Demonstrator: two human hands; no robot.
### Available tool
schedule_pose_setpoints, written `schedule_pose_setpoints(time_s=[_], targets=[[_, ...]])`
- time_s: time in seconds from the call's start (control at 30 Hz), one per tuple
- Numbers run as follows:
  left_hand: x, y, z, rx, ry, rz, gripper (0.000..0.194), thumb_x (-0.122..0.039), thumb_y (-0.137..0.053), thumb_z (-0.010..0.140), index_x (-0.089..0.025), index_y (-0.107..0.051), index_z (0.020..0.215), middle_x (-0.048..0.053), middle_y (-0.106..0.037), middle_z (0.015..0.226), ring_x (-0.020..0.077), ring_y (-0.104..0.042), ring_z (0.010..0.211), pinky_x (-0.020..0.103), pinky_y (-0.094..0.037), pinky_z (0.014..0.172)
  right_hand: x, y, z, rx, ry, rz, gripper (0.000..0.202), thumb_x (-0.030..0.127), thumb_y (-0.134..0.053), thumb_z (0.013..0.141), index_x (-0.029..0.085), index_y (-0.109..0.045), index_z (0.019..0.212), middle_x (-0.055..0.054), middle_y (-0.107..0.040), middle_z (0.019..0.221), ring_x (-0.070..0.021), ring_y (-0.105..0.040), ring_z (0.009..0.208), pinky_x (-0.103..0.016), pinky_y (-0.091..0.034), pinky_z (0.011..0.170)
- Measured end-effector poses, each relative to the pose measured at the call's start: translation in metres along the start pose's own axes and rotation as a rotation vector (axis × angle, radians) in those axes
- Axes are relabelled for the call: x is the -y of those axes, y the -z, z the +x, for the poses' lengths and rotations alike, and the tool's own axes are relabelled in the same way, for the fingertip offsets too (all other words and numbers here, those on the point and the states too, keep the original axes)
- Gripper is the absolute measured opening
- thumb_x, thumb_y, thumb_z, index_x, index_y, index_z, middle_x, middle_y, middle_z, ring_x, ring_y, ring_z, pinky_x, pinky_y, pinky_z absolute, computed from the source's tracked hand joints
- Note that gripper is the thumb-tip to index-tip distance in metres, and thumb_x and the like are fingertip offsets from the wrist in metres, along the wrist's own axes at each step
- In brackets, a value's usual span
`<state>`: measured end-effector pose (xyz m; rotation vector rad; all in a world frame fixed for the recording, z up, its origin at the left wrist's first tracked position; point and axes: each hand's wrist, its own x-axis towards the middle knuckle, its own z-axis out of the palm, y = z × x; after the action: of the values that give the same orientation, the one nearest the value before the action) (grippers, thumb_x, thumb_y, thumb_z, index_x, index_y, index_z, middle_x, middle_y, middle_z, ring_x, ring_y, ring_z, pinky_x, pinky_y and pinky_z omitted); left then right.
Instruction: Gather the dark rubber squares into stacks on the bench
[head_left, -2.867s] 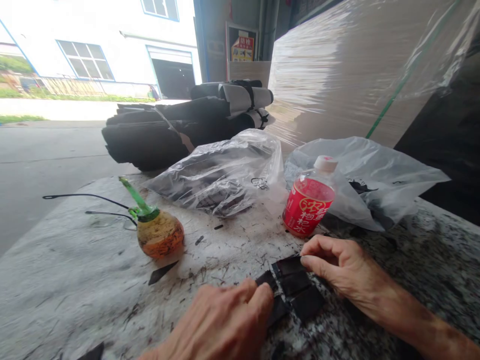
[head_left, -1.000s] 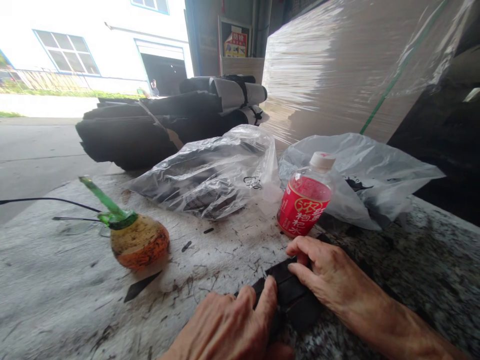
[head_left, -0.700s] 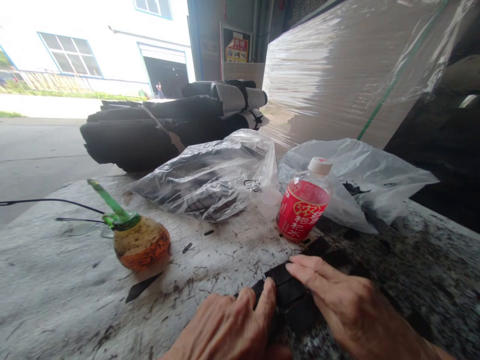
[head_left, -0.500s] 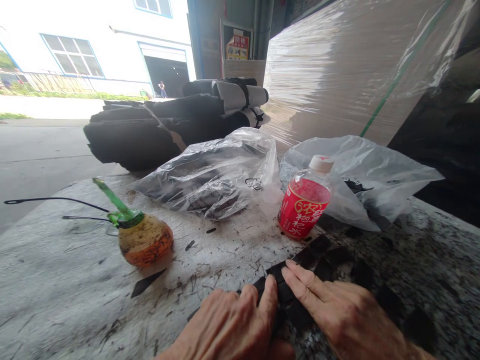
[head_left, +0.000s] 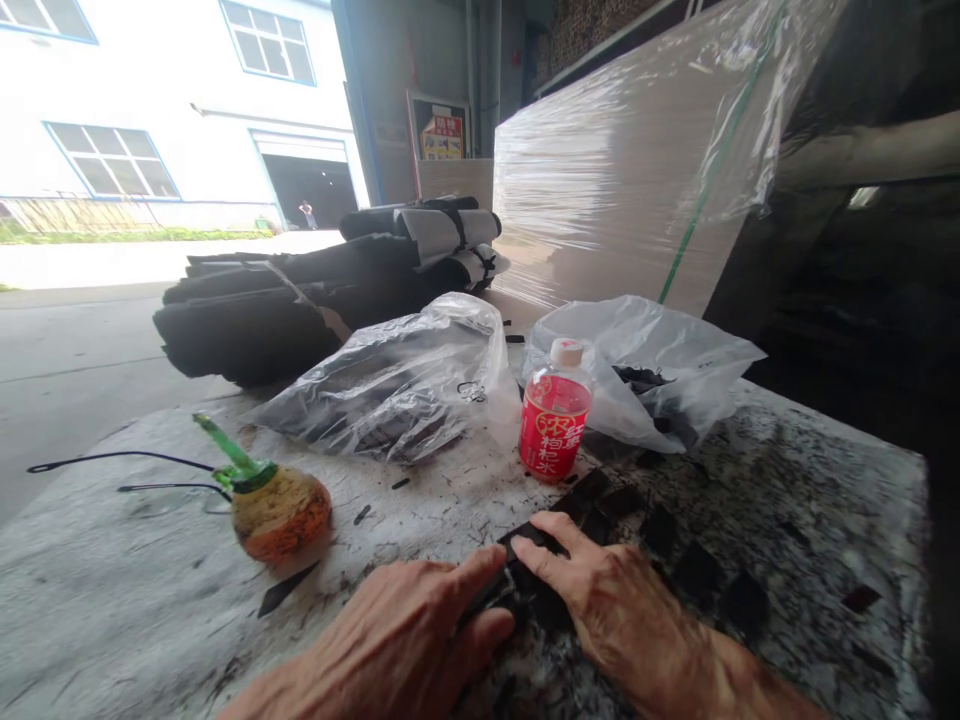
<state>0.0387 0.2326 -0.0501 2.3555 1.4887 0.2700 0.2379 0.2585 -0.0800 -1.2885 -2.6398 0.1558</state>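
Black flat pieces (head_left: 589, 495) lie in a line and scattered over the speckled tabletop at the lower middle. My left hand (head_left: 420, 610) rests on the near-left end of the line, index finger stretched along it and thumb apart. Just to its right, my right hand (head_left: 600, 590) presses its fingertips on the same dark strip, fingers spread. Beyond the hands stands a red-labelled bottle (head_left: 555, 415) with a white cap. On the left sits a round orange-brown object (head_left: 281, 515) with a green stem-like top and two black loops.
Two clear plastic bags (head_left: 405, 385) with dark contents lie at the table's far side. Behind them are black rolls (head_left: 300, 290) and a film-wrapped stack (head_left: 600, 190). A dark sliver (head_left: 287, 590) lies by the round object. A distant person stands in a doorway.
The view has shifted, showing more of the table's right side. My left thumb now shows apart from the index finger, and my right hand's fingers are more spread on the strip.
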Motion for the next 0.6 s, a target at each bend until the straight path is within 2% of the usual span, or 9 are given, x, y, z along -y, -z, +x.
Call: schedule_pose_setpoints(time_s=[0.1, 0.17, 0.23, 0.27, 0.37, 0.43, 0.53, 0.6], targets=[[0.006, 0.008, -0.009, -0.031, 0.028, 0.021, 0.041, -0.043, -0.031, 0.089, -0.026, -0.052, 0.118, 0.003, -0.070, 0.078, 0.0196, -0.063, 0.062, 0.028, -0.047, 0.058, 0.003, 0.001, 0.001, -0.036, -0.033, 0.046, 0.057, 0.000, -0.035, 0.074, 0.025, -0.058, 0.120, -0.011, -0.055, 0.126, -0.0248, -0.070, 0.077, -0.038, -0.055, 0.068], [0.011, 0.013, -0.016, -0.137, -0.035, 0.016, 0.049, -0.046, -0.023, 0.090, -0.020, -0.052, 0.119, 0.007, -0.069, 0.096, 0.0210, -0.065, 0.076, 0.030, -0.050, 0.071, 0.002, 0.002, 0.005, -0.069, -0.037, 0.102, 0.051, 0.002, -0.037, 0.075, 0.025, -0.062, 0.113, -0.009, -0.059, 0.121, -0.0240, -0.069, 0.080, -0.037, -0.054, 0.070], [0.012, 0.019, -0.023, -0.253, -0.106, -0.059, 0.049, -0.048, -0.021, 0.090, -0.023, -0.055, 0.116, 0.004, -0.063, 0.115, 0.0184, -0.063, 0.090, 0.027, -0.046, 0.083, -0.002, 0.004, 0.009, -0.111, -0.030, 0.177, 0.045, 0.003, -0.039, 0.076, 0.024, -0.066, 0.105, -0.007, -0.064, 0.113, -0.0208, -0.067, 0.089, -0.031, -0.052, 0.078], [0.011, 0.022, -0.025, -0.264, -0.056, -0.102, 0.045, -0.049, -0.026, 0.089, -0.025, -0.055, 0.114, 0.001, -0.065, 0.111, 0.0165, -0.062, 0.091, 0.024, -0.045, 0.083, -0.005, 0.005, 0.011, -0.136, -0.026, 0.216, 0.043, 0.003, -0.039, 0.076, 0.023, -0.067, 0.102, -0.005, -0.066, 0.108, -0.0184, -0.065, 0.092, -0.028, -0.050, 0.082], [0.000, 0.034, -0.027, -0.186, 0.146, -0.165, 0.047, -0.049, -0.026, 0.089, -0.022, -0.060, 0.107, 0.000, -0.066, 0.102, 0.0152, -0.061, 0.086, 0.019, -0.046, 0.072, -0.015, 0.013, 0.014, -0.232, -0.042, 0.310, 0.035, 0.006, -0.040, 0.077, 0.018, -0.067, 0.096, -0.005, -0.069, 0.097, -0.0140, -0.064, 0.090, -0.023, -0.048, 0.084], [-0.007, 0.040, -0.026, -0.130, 0.211, -0.191, 0.054, -0.051, -0.021, 0.089, -0.019, -0.061, 0.106, 0.001, -0.066, 0.100, 0.0161, -0.060, 0.082, 0.020, -0.046, 0.068, -0.023, 0.019, 0.012, -0.292, -0.084, 0.346, 0.031, 0.011, -0.040, 0.080, 0.017, -0.067, 0.092, -0.005, -0.070, 0.092, -0.0146, -0.065, 0.085, -0.025, -0.050, 0.079], [-0.011, 0.041, -0.025, -0.107, 0.256, -0.199, 0.049, -0.052, -0.025, 0.088, -0.024, -0.059, 0.110, 0.000, -0.064, 0.102, 0.0178, -0.058, 0.089, 0.024, -0.044, 0.077, -0.039, 0.027, 0.007, -0.358, -0.180, 0.368, 0.026, 0.020, -0.043, 0.082, 0.018, -0.066, 0.092, -0.005, -0.070, 0.090, -0.0170, -0.066, 0.081, -0.029, -0.051, 0.076], [-0.012, 0.038, -0.024, -0.094, 0.275, -0.193, 0.043, -0.052, -0.031, 0.086, -0.029, -0.059, 0.109, -0.002, -0.064, 0.102, 0.0184, -0.056, 0.093, 0.026, -0.043, 0.083, -0.051, 0.030, 0.006, -0.408, -0.267, 0.364, 0.027, 0.026, -0.047, 0.081, 0.016, -0.064, 0.100, -0.007, -0.069, 0.093, -0.0210, -0.065, 0.084, -0.034, -0.051, 0.076]])
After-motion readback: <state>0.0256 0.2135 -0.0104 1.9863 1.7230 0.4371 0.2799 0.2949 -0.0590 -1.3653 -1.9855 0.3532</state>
